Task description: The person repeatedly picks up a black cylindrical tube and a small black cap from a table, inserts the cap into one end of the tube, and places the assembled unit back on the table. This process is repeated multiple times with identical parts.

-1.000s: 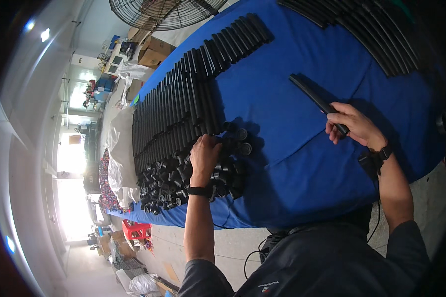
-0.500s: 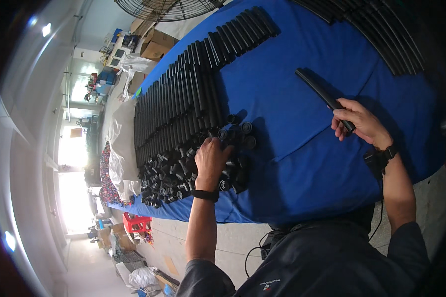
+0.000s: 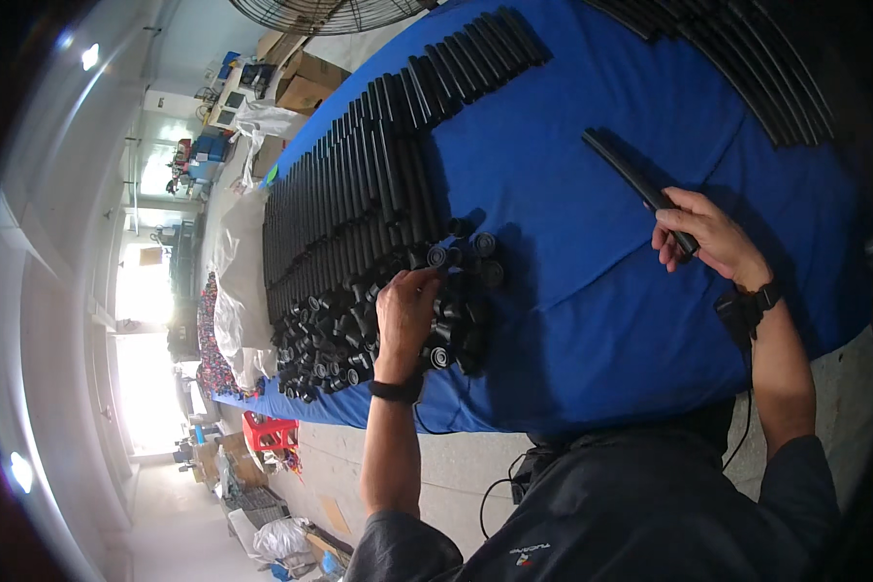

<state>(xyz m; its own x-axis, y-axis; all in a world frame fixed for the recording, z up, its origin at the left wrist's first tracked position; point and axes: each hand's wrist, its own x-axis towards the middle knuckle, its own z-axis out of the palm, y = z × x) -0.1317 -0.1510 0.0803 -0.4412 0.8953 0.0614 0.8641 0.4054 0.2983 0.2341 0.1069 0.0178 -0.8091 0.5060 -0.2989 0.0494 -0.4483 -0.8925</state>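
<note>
My right hand is closed around the near end of a black plastic tube, holding it slanted over the blue cloth with its far end pointing to the upper left. On the left, my left hand reaches to the edge of a pile of short black plastic fittings. Its thumb and fingers are pressed together beside a round, ringed black fitting; what lies between the fingertips, if anything, is hidden. A few more round fittings sit just right of these fingers.
Long rows of black tubes lie beyond the pile. Another group of black tubes rests at the far right of the blue-covered table. A wire fan guard stands at the far edge. A red stool is on the floor at left.
My left hand has drawn slightly back and left, and its thumb and fingers have come together. The right hand still holds the tube in nearly the same place.
</note>
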